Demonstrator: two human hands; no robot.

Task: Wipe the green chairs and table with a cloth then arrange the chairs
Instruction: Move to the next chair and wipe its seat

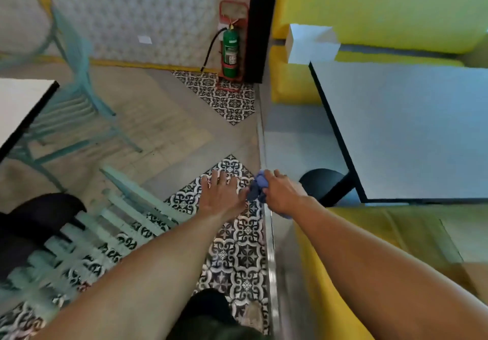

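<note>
My right hand is closed around a crumpled blue cloth, held above the floor near the middle of the view. Just left of it my left hand is spread flat with fingers apart and holds nothing; its thumb side nearly touches the cloth. A green slatted chair stands at the lower left, blurred. A second green chair stands at the upper left beside a white table with a black edge. Another white table fills the right side.
Yellow bench seats run behind and in front of the right table. A white box sits at that table's far corner. A green fire extinguisher hangs by a black post. A black table base stands on the floor.
</note>
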